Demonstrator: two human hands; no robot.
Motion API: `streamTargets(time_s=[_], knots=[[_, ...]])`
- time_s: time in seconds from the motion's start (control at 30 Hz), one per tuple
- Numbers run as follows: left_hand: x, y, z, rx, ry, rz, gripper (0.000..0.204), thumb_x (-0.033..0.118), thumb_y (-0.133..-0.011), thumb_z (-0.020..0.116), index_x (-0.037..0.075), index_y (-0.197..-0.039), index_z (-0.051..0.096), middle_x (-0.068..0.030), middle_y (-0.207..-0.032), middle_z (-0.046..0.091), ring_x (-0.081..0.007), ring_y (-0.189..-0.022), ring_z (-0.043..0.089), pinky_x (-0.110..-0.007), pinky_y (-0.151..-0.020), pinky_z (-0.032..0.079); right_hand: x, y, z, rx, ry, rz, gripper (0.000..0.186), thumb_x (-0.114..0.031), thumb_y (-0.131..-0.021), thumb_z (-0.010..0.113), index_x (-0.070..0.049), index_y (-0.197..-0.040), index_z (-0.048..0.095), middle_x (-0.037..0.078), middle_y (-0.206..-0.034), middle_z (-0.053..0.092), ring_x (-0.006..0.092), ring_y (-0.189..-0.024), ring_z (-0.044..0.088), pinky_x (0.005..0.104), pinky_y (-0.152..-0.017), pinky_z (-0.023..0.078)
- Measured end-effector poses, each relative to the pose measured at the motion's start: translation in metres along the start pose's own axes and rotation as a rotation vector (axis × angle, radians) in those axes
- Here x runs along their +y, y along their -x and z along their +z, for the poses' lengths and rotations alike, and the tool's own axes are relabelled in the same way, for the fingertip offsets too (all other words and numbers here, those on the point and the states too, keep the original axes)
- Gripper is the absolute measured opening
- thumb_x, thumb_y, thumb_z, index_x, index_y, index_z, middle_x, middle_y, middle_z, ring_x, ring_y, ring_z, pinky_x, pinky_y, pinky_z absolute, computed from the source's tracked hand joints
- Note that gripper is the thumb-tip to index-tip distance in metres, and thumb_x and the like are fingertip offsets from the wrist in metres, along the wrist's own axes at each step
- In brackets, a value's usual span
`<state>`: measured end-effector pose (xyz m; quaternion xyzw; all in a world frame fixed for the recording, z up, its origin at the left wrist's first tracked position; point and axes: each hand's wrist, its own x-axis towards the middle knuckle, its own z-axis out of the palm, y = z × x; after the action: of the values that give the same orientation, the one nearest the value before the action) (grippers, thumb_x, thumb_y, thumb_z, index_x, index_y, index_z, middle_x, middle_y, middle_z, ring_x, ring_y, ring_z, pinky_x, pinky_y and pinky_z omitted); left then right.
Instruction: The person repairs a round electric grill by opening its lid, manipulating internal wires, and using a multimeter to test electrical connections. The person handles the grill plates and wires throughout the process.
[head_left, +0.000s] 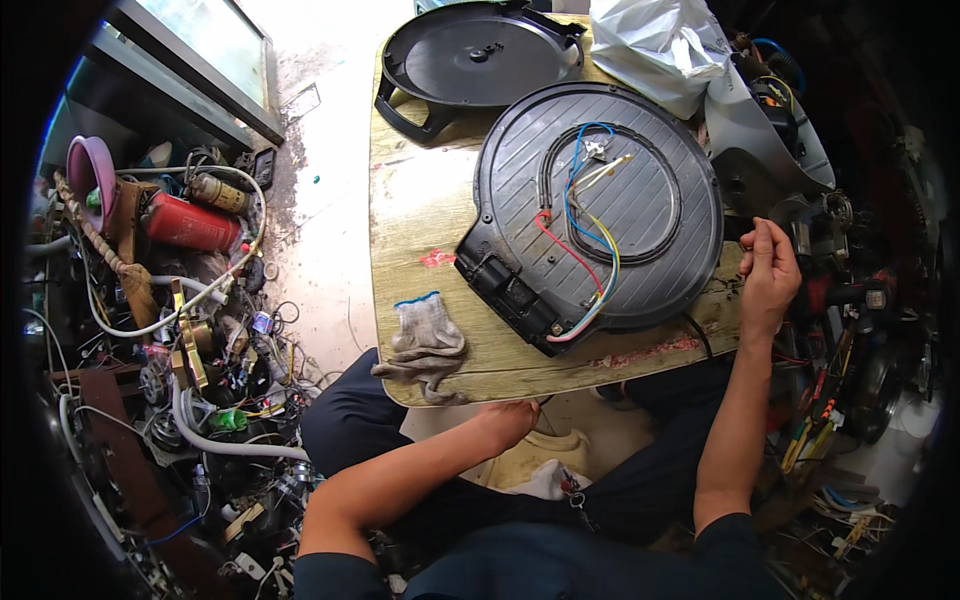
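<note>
A round black electric griddle body (690, 190) lies underside up on the wooden table, with a ring-shaped channel and a hinge block. Loose red, blue, yellow and white wires (572, 205) run over it. Its black cord (697, 335) drops over the near table edge. My right hand (770, 275) is at the table's right edge, beside the griddle, fingers curled together; what they hold, if anything, is hidden. Below the near edge, my left hand (512, 422) is closed, with a thin dark piece showing at its fingertips. A dirty cloth glove (428, 340) lies at the table's near left corner.
Behind the griddle body sits a black round cover (480, 55) with a handle. A silvery plastic bag (655, 50) and a grey bin (735, 150) stand at the back right. Cluttered parts, a red cylinder (190, 222) and a hose (245, 450) fill the left floor; tools crowd the right.
</note>
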<state>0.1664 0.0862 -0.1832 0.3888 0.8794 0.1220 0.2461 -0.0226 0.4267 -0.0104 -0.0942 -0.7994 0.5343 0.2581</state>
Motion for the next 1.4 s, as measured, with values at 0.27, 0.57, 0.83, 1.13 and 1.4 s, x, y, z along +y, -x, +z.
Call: streamTargets(time_s=[0.27, 0.57, 0.83, 1.13, 1.4], knots=[[-0.002, -0.005, 0.017, 0.304, -0.076, -0.056, 0.024, 0.015, -0.097, 0.050, -0.001, -0.110, 0.062, -0.0233, -0.096, 0.072, -0.0374, -0.092, 0.072, -0.052, -0.085, 0.056, 0.002, -0.002, 0.002, 0.003, 0.013, -0.013, 0.024, -0.019, -0.106, 0.063, 0.001, -0.118, 0.071, 0.002, -0.088, 0.068, 0.0030, -0.063, 0.050, 0.0197, -0.056, 0.041], [-0.005, 0.000, 0.003, 0.523, -0.334, -0.095, 0.042, 0.020, -0.096, 0.052, -0.002, -0.130, 0.063, -0.0255, -0.124, 0.067, -0.0419, -0.116, 0.064, -0.055, -0.104, 0.049, -0.001, -0.003, 0.011, -0.027, -0.036, 0.016, 0.021, -0.019, -0.104, 0.066, 0.000, -0.112, 0.072, 0.001, -0.086, 0.068, 0.0032, -0.063, 0.052, 0.0203, -0.056, 0.042], [-0.006, -0.003, 0.001, 0.503, -0.298, -0.079, 0.039, 0.023, -0.100, 0.053, 0.001, -0.130, 0.064, -0.0213, -0.121, 0.068, -0.0399, -0.114, 0.064, -0.054, -0.102, 0.048, 0.000, -0.007, 0.008, -0.067, -0.094, 0.117, 0.022, -0.018, -0.103, 0.068, 0.001, -0.113, 0.073, 0.000, -0.090, 0.070, 0.0039, -0.066, 0.055, 0.0202, -0.060, 0.045], [-0.010, -0.006, 0.015, 0.498, -0.205, -0.105, 0.040, 0.026, -0.103, 0.053, 0.005, -0.136, 0.062, -0.0207, -0.126, 0.066, -0.0394, -0.119, 0.062, -0.053, -0.105, 0.046, -0.001, -0.010, 0.010, -0.114, 0.012, 0.148, 0.018, -0.013, -0.095, 0.075, 0.002, -0.104, 0.075, -0.003, -0.078, 0.067, 0.0031, -0.065, 0.053, 0.0212, -0.060, 0.044], [-0.006, -0.004, -0.004, 0.426, -0.208, -0.063, 0.038, 0.027, -0.104, 0.055, 0.007, -0.135, 0.063, -0.0223, -0.131, 0.064, -0.0413, -0.119, 0.061, -0.052, -0.104, 0.046, -0.001, -0.012, 0.007, -0.130, 0.076, 0.195, 0.021, -0.015, -0.093, 0.076, 0.004, -0.101, 0.075, -0.002, -0.074, 0.067, 0.0033, -0.065, 0.054, 0.0225, -0.061, 0.045]])
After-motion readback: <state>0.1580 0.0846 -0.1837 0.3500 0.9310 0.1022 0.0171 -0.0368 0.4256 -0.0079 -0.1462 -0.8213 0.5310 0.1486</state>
